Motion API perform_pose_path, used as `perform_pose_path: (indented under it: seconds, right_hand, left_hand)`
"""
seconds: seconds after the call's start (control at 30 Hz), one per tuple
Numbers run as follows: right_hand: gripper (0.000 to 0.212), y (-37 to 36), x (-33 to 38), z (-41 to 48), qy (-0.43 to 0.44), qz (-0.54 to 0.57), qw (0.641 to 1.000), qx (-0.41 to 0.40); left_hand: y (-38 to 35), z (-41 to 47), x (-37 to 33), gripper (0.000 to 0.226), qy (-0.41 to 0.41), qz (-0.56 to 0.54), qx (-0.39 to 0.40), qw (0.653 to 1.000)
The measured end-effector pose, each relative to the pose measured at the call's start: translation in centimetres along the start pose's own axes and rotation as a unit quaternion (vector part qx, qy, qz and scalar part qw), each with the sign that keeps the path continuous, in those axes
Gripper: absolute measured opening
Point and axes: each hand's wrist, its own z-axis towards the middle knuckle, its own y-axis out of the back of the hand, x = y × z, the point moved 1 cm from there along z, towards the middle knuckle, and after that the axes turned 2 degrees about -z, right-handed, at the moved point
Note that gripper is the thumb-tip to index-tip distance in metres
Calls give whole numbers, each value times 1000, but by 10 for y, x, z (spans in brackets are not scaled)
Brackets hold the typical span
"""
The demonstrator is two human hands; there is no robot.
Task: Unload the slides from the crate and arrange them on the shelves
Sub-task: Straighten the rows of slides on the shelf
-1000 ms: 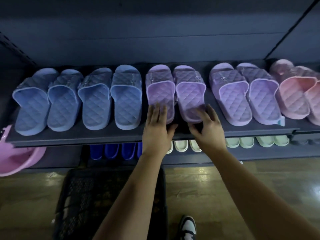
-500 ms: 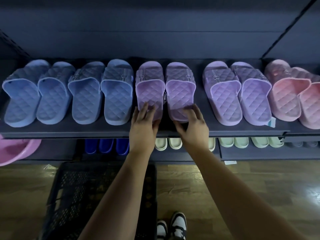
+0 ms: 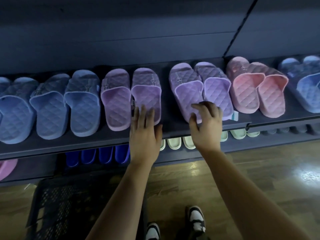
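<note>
My left fingers (image 3: 141, 115) are lying straight and flat on the heel of a lilac quilted rubber slide (image 3: 147, 94), with the left hand (image 3: 145, 135) reaching toward 12 o'clock on a straight arm. My right fingers (image 3: 196, 106) are hanging spread and loosely bent over the heel of a lavender quilted rubber slide (image 3: 187, 90) at 1 o'clock, gripping nothing, the right hand (image 3: 207, 129) palm-down. Both slides are sitting on the dark shelf board (image 3: 173, 116). The black perforated plastic crate (image 3: 65, 205) is standing at 7 o'clock.
</note>
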Motion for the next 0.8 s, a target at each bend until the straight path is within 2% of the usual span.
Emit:
perform_pose_path:
  seconds: [0.1, 0.2, 0.33, 0.47, 0.8]
  right_hand:
    - [38, 21, -45, 8, -46, -37, 998, 5]
    - [46, 35, -78, 12, -71, -34, 994, 70]
    - [47, 47, -105, 18, -70, -22, 985, 155]
    - [47, 45, -117, 24, -42, -13, 986, 163]
    - [42, 20, -108, 21, -57, 50, 987, 138]
  left_hand:
    - [-21, 5, -37, 53, -19, -18, 21, 999]
    - [-43, 11, -67, 59, 0, -51, 44, 998]
    - [-69, 18, -95, 73, 47, -65, 71, 994]
    - [-84, 23, -105, 80, 69, -66, 51, 994]
    - [-86, 21, -92, 69, 53, -29, 16, 998]
